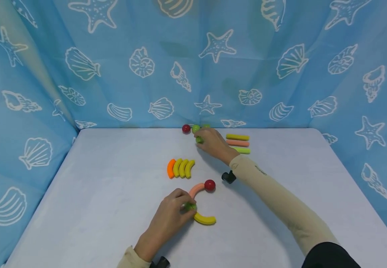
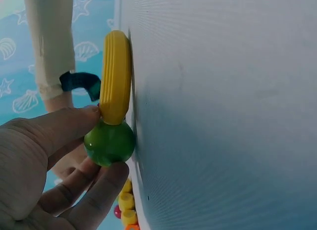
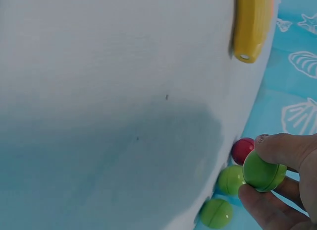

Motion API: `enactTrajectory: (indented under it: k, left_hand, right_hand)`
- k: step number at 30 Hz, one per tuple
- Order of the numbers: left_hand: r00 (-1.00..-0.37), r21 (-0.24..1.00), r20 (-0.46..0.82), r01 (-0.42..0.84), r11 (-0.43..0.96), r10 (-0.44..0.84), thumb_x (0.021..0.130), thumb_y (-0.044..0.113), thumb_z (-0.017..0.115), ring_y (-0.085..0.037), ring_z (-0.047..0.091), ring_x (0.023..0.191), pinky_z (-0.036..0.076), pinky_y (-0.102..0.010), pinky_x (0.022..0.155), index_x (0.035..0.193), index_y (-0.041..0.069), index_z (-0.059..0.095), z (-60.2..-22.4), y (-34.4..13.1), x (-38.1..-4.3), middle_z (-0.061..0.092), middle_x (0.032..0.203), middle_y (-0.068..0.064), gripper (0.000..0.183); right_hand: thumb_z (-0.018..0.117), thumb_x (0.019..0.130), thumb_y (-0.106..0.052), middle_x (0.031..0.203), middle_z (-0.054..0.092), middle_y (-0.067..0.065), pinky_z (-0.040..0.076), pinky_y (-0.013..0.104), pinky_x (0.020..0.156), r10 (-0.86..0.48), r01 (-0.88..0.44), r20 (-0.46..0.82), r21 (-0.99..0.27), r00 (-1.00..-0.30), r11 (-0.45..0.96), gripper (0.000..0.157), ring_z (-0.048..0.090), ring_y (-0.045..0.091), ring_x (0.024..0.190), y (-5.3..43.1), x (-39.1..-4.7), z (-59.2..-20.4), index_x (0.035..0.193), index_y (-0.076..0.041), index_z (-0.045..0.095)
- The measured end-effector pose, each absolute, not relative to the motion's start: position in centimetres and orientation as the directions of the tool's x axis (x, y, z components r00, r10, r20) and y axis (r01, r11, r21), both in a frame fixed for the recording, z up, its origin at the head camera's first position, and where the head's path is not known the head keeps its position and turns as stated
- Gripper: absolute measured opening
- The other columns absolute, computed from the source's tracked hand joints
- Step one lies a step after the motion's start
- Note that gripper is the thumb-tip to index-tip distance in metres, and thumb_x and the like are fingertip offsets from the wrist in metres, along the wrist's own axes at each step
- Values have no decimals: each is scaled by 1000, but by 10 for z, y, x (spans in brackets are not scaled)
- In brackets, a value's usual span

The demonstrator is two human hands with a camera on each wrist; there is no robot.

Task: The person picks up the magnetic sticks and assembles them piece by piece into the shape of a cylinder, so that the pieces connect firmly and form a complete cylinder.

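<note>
Near the front of the white table, my left hand (image 1: 169, 213) pinches a green ball (image 2: 110, 143) between thumb and fingertips. A curved yellow stick (image 1: 205, 219) meets this ball at one end. On the ball's far side, a curved salmon-pink stick (image 1: 196, 190) reaches to a red ball (image 1: 210, 185). Together they make an open arc. At the table's back, my right hand (image 1: 213, 143) holds another green ball (image 3: 262, 171) between thumb and fingers. Beside that hand lie a second red ball (image 1: 186, 128) and two more green balls, one of them a lighter green ball (image 3: 216, 213).
Mid-table, an orange curved stick (image 1: 170, 168) stands in a row with three yellow curved sticks (image 1: 182, 168). Straight sticks lie right of my right hand: yellow (image 1: 237, 137), pink (image 1: 237, 143) and lime (image 1: 243, 150). A blue shell-patterned cloth (image 1: 180, 89) hangs behind the table.
</note>
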State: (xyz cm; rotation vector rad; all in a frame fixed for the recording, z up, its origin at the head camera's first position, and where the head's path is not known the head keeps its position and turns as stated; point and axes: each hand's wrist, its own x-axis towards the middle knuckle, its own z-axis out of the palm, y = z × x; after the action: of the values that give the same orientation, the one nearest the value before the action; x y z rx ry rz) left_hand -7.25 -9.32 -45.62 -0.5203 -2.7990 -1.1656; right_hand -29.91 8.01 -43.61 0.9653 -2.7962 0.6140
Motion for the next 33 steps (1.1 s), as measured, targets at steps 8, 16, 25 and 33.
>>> enactTrajectory:
  k: [8, 16, 25, 33]
  left_hand:
    - [-940, 675, 182, 334, 658, 290, 80, 10, 83, -12, 60, 86, 56, -24, 75, 95, 13, 77, -455, -93, -75, 62, 98, 5, 16]
    - [-941, 670, 173, 329, 666, 292, 80, 10, 84, -12, 61, 87, 56, -23, 76, 95, 13, 77, -454, -92, -75, 62, 98, 5, 17]
    - [-938, 669, 186, 339, 662, 293, 79, 8, 84, -13, 61, 87, 57, -24, 76, 94, 14, 76, -453, -91, -75, 62, 97, 4, 18]
    - [-946, 686, 150, 310, 658, 289, 79, 8, 84, -13, 61, 88, 57, -23, 76, 94, 14, 76, -453, -90, -74, 61, 97, 5, 18]
  right_hand:
    - [79, 86, -9, 113, 69, 10, 53, 39, 93, -525, -601, 293, -400, -799, 692, 32, 63, 25, 103, 104, -279, -426, 116, -2, 72]
    - [79, 86, -10, 107, 69, 9, 57, 36, 81, -450, -557, 331, -448, -830, 699, 29, 64, 23, 95, 131, -259, -426, 115, -4, 74]
    - [80, 84, -7, 104, 59, 12, 59, 34, 77, -382, -538, 382, -526, -841, 659, 29, 61, 23, 91, 155, -232, -426, 112, 0, 74]
    - [83, 81, -4, 109, 62, 12, 60, 35, 74, -375, -549, 404, -548, -834, 631, 30, 64, 24, 96, 172, -203, -436, 110, -1, 74]
